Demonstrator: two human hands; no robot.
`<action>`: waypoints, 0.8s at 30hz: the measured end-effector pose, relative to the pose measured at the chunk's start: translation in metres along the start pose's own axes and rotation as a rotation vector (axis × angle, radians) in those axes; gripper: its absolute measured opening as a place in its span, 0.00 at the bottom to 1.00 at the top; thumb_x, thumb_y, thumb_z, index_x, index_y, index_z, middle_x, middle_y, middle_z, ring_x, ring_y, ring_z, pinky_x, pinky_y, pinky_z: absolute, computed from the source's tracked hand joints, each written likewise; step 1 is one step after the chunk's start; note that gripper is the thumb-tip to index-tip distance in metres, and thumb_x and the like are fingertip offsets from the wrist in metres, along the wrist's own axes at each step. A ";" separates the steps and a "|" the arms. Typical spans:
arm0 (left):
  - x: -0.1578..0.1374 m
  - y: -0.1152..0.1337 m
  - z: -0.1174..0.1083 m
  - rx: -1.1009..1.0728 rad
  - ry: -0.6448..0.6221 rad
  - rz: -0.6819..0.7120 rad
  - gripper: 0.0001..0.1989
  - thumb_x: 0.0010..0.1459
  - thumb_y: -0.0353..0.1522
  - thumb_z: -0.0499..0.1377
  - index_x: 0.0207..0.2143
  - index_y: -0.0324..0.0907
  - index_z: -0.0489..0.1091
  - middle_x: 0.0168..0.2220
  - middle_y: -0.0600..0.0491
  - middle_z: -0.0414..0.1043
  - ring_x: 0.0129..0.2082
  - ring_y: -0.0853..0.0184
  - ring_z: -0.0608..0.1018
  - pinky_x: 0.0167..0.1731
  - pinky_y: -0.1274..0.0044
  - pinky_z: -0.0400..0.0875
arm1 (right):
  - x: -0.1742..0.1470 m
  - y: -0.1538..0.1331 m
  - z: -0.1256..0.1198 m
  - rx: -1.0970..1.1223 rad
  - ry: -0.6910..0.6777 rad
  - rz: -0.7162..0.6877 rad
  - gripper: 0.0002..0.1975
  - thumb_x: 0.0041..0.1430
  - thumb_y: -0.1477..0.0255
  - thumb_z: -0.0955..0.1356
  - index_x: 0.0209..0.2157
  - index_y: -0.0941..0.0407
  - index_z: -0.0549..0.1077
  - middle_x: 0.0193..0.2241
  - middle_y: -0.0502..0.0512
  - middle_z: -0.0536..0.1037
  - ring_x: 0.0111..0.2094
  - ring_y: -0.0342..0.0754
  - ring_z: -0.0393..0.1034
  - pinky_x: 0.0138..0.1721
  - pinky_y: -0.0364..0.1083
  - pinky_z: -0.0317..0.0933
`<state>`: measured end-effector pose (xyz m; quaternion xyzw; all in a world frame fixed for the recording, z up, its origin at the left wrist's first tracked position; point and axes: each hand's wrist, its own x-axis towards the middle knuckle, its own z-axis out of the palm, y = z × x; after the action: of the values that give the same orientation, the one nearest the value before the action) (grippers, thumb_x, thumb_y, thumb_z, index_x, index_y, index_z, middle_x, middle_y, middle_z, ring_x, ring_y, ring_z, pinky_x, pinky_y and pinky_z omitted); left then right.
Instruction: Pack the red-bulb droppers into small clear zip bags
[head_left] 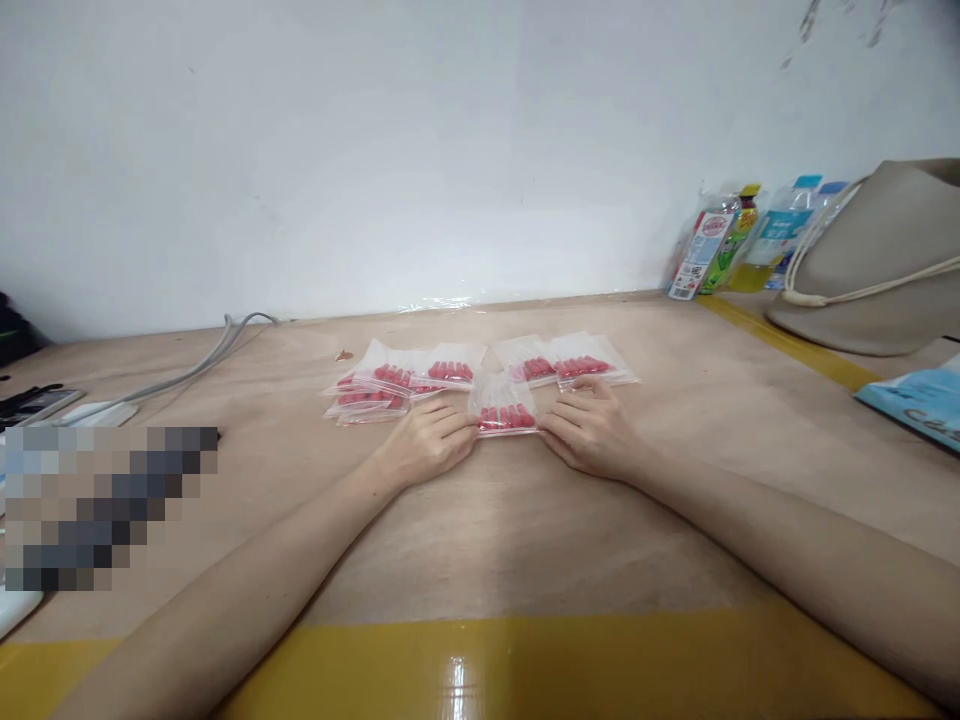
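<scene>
A small clear zip bag (504,417) with several red, capsule-like pieces inside lies at the middle of the wooden table. My left hand (435,438) is closed, its fingertips pinching the bag's near left corner. At the near right corner, my right hand (592,432) pinches the same bag, its index finger slightly raised. Behind my left hand is a loose pile of similar bags (375,385), partly overlapping. More bags with red pieces (581,365) lie just beyond my right hand. What exactly the red pieces are is too small to tell.
Drink bottles and cartons (772,240) stand at the back right beside a beige bag (885,260). A blue packet (919,395) lies on the right. Grey cable (202,368) runs across the left side. Yellow tape (390,665) covers the table's near edge.
</scene>
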<state>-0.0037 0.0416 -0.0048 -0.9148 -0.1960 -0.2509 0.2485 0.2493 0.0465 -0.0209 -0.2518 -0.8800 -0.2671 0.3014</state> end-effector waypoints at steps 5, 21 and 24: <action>0.014 0.015 0.010 -0.102 0.071 -0.137 0.07 0.56 0.29 0.55 0.38 0.40 0.69 0.39 0.49 0.73 0.39 0.64 0.74 0.39 0.72 0.70 | 0.004 -0.001 0.004 0.024 -0.004 0.010 0.09 0.57 0.72 0.60 0.27 0.57 0.69 0.25 0.52 0.72 0.31 0.45 0.62 0.43 0.50 0.48; 0.028 0.022 0.024 -0.001 0.118 0.003 0.08 0.58 0.27 0.51 0.27 0.39 0.68 0.28 0.51 0.73 0.28 0.68 0.74 0.29 0.76 0.68 | 0.016 -0.012 0.007 0.044 0.060 -0.041 0.10 0.58 0.74 0.60 0.26 0.58 0.70 0.23 0.51 0.73 0.31 0.44 0.62 0.42 0.49 0.50; 0.029 0.022 0.025 0.006 0.121 0.016 0.08 0.57 0.26 0.52 0.27 0.39 0.68 0.28 0.51 0.73 0.28 0.68 0.74 0.29 0.76 0.68 | 0.016 -0.012 0.006 0.042 0.071 -0.048 0.09 0.57 0.75 0.61 0.25 0.58 0.69 0.23 0.51 0.72 0.30 0.44 0.62 0.41 0.49 0.50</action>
<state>0.0392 0.0449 -0.0147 -0.8988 -0.1741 -0.3032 0.2645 0.2284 0.0457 -0.0183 -0.2148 -0.8800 -0.2644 0.3311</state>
